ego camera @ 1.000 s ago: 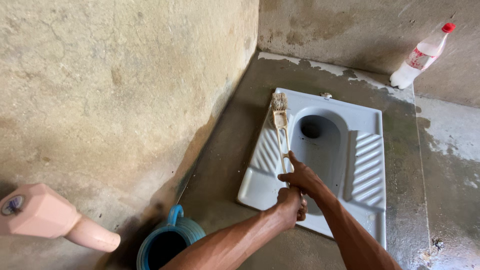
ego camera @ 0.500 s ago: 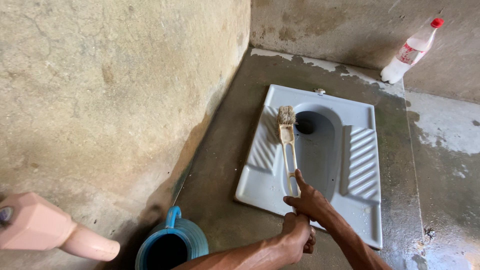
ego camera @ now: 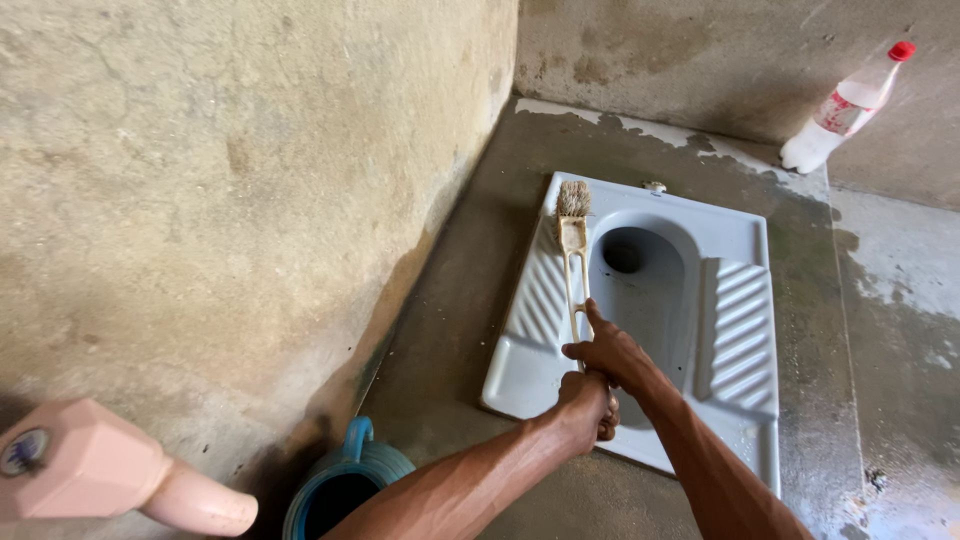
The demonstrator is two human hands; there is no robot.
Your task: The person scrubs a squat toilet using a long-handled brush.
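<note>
I see a pink fixture (ego camera: 90, 470) and blue jug (ego camera: 345, 480) nearest | my left hand (ego camera: 588, 408) fisted on the brush (ego camera: 574, 255) handle's end | my right hand (ego camera: 608, 352) gripping just above, forefinger along it | bristles on the squat pan (ego camera: 740, 330) far-left rim | red-capped bottle (ego camera: 845, 108) against the back wall.
</note>
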